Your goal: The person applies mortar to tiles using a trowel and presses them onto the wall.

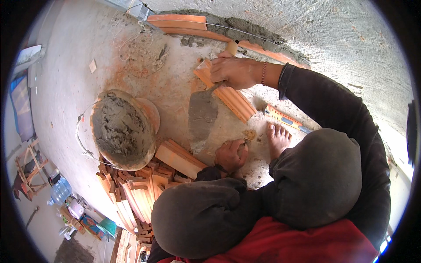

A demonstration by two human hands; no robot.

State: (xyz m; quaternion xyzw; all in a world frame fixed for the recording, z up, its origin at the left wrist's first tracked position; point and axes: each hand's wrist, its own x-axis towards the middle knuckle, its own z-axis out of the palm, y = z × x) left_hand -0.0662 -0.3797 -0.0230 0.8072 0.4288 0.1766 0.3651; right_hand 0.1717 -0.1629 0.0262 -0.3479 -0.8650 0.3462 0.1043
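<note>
My right hand (pixel 237 72) is closed round the handle of a pointing-down trowel (pixel 202 111), whose grey, mortar-stained blade lies over the floor. Under that hand a ribbed orange clay brick (pixel 234 101) rests at a slant; whether my fingers touch it I cannot tell. My left hand (pixel 230 155) is low near the floor, close to the blade's tip, its fingers curled; what they hold, if anything, is hidden. To the left stands a bucket (pixel 94 127) filled with wet grey mortar (pixel 120 131).
Stacked ribbed clay bricks (pixel 138 193) lie below the bucket. An orange-and-blue tool (pixel 285 118) lies near my bare foot (pixel 278 140). Along the wall (pixel 351 39) runs a row of bricks (pixel 182 23) with mortar and a taut string. A water bottle (pixel 60 190) stands far left.
</note>
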